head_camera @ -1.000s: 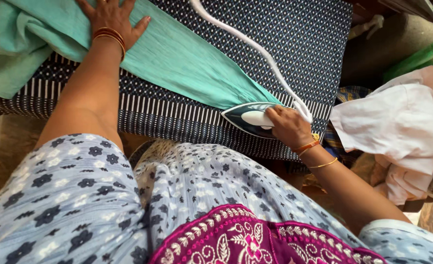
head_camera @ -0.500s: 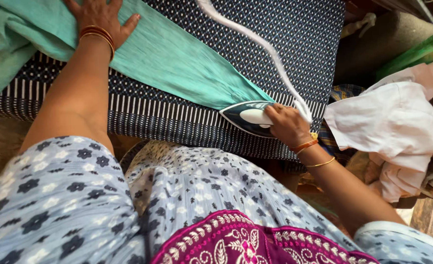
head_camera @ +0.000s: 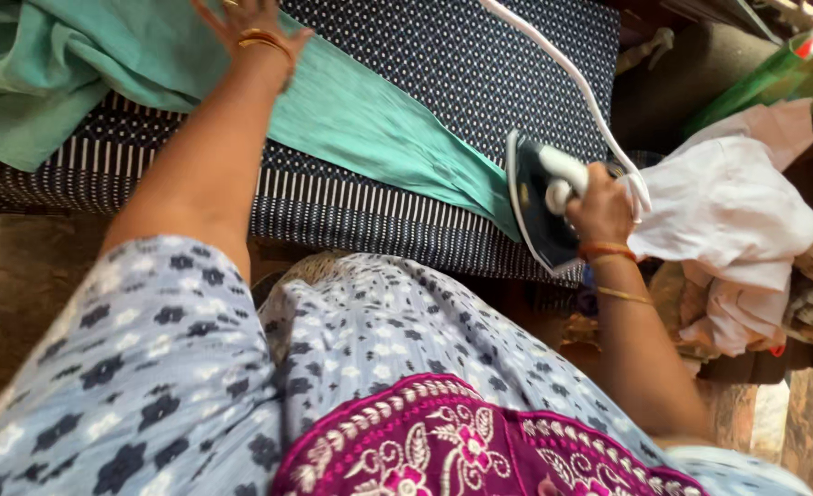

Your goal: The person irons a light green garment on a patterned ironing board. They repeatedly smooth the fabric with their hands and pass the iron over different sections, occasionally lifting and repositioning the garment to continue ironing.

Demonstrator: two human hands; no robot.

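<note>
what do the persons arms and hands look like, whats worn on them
Both forearms are bare. The left hand has gold and red bangles at the wrist. The right hand has an orange-red bangle at the wrist and a thin gold one further up. Short sleeves are pale blue with dark flower prints.

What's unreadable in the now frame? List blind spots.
Head view only:
- Left hand: fingertips cut off by the top edge and motion-blurred; contact with the green cloth unclear.
- Iron: tipped on end, soleplate faces away; whether it touches the cloth can't be told.
- Right hand: fingers wrap the handle, palm side hidden.
- Cord: runs out past the top edge.
- Board: near edge hidden by the person's body.
</note>
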